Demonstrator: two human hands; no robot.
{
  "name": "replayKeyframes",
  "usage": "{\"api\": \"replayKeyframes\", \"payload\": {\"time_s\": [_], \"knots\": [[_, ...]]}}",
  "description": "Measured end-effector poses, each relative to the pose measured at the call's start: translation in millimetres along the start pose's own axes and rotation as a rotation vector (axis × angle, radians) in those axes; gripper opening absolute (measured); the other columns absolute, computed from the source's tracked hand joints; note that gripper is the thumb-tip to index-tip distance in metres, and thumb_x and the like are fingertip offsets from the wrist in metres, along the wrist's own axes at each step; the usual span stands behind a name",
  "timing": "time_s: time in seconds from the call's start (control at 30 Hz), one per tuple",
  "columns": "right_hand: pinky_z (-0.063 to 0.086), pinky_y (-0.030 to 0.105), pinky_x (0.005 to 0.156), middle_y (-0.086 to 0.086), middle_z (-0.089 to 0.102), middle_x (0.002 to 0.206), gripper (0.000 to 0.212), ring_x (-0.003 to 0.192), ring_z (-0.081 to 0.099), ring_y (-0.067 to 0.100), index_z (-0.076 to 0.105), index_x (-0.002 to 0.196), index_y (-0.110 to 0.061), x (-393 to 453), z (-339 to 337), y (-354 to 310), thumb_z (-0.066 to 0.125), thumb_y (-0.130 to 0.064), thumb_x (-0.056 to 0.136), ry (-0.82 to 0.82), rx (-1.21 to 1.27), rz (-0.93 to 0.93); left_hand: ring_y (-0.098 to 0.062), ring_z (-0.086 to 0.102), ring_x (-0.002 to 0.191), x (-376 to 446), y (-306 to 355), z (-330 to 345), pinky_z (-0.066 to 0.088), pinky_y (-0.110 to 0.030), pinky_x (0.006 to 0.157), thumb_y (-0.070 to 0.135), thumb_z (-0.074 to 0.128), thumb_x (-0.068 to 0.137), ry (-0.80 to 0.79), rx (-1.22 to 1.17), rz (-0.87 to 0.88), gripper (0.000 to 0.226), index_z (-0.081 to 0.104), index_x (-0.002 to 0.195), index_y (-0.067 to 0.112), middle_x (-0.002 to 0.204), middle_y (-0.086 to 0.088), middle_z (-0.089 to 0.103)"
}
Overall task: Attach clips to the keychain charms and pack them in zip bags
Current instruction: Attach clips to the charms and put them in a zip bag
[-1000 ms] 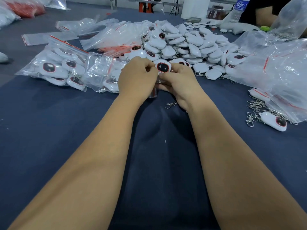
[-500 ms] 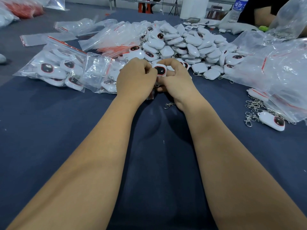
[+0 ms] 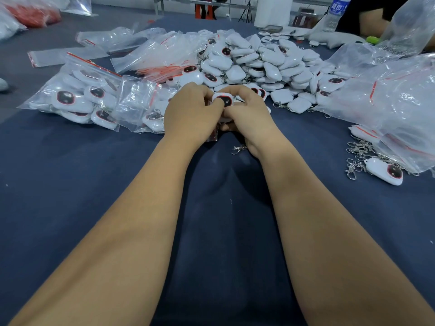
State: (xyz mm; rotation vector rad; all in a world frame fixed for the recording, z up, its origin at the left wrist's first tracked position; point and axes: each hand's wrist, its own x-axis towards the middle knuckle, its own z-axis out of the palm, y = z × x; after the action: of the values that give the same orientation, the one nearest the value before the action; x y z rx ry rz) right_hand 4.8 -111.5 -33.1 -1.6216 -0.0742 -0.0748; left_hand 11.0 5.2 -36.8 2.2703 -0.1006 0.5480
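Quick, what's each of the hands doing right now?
Left hand: gripping the white plastic keychain charm with the dark face.
Right hand: pinching the same charm.

Big worktable under dark blue cloth (image 3: pixel 70 184), pale wall far back.
A grey strip of tabletop (image 3: pixel 14 60) shows at left; a water bottle (image 3: pixel 335 10) stands at the far edge, a tripod (image 3: pixel 244 15) behind.

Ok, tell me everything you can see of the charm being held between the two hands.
The charm is a small rounded white piece, plastic by its look, with a dark face panel edged in red. It is held above the blue table, face toward the camera, just in front of the loose pile. The left hand and right hand both pinch it, hiding its lower part. Whether a clip is attached cannot be told.
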Motion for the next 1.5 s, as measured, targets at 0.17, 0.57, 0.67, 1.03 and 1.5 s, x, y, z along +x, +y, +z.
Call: {"api": "replayKeyframes", "payload": {"time_s": [0.17, 0.57, 0.67, 1.03, 1.5], "knots": [[0.053, 0.024, 0.05, 0.009, 0.066, 0.083, 0.025, 0.057, 0.064, 0.01, 0.064, 0.099, -0.009, 0.6, 0.2, -5.1, 0.045, 0.006, 0.09, -0.009, 0.173, 0.083, -0.019, 0.054, 0.084, 0.8, -0.4, 0.5, 0.033, -0.029, 0.067, 0.037, 0.054, 0.09, 0.006, 0.025, 0.018, 0.025, 0.071, 0.091, 0.02, 0.096, 0.002, 0.059], [0.054, 0.022, 0.055, 0.015, 0.061, 0.1, 0.027, 0.071, 0.061, 0.014, 0.062, 0.097, -0.015, -0.1, 0.0, -2.5, 0.045, 0.004, 0.093, -0.015, 0.045, 0.029, -0.017, 0.052, 0.08, 1.9, -2.9, 1.3, 0.028, -0.023, 0.054, 0.036, 0.054, 0.089, 0.002, 0.044, 0.018, 0.021, 0.07, 0.088, 0.023, 0.09, 0.005, 0.055], [0.051, 0.021, 0.051, 0.016, 0.059, 0.1, 0.028, 0.071, 0.06, 0.015, 0.062, 0.098, -0.017, 0.1, 1.0, -1.3, 0.044, 0.005, 0.093, -0.002, 0.012, 0.011, -0.017, 0.052, 0.081, 2.4, -3.5, 0.7, 0.029, -0.027, 0.056, 0.037, 0.054, 0.088, 0.002, 0.045, 0.019, 0.022, 0.07, 0.089, 0.022, 0.091, 0.005, 0.055], [0.054, 0.023, 0.051, 0.014, 0.062, 0.096, 0.029, 0.067, 0.061, 0.015, 0.064, 0.101, -0.013, -1.1, 1.8, -4.5, 0.044, 0.006, 0.093, 0.01, 0.079, 0.047, -0.013, 0.05, 0.08, 2.1, -3.5, 0.2, 0.026, -0.018, 0.055, 0.038, 0.056, 0.086, -0.001, 0.015, 0.031, 0.011, 0.062, 0.083, 0.029, 0.089, 0.01, 0.053], [0.058, 0.028, 0.058, 0.012, 0.066, 0.09, 0.03, 0.062, 0.063, 0.013, 0.065, 0.098, -0.012, 0.5, 2.9, -3.5, 0.043, 0.008, 0.089, -0.004, 0.078, 0.052, -0.015, 0.049, 0.079, 3.5, -4.8, 2.1, 0.029, -0.022, 0.057, 0.034, 0.057, 0.087, -0.003, 0.003, 0.055, 0.014, 0.059, 0.08, 0.021, 0.086, 0.007, 0.05]]}}
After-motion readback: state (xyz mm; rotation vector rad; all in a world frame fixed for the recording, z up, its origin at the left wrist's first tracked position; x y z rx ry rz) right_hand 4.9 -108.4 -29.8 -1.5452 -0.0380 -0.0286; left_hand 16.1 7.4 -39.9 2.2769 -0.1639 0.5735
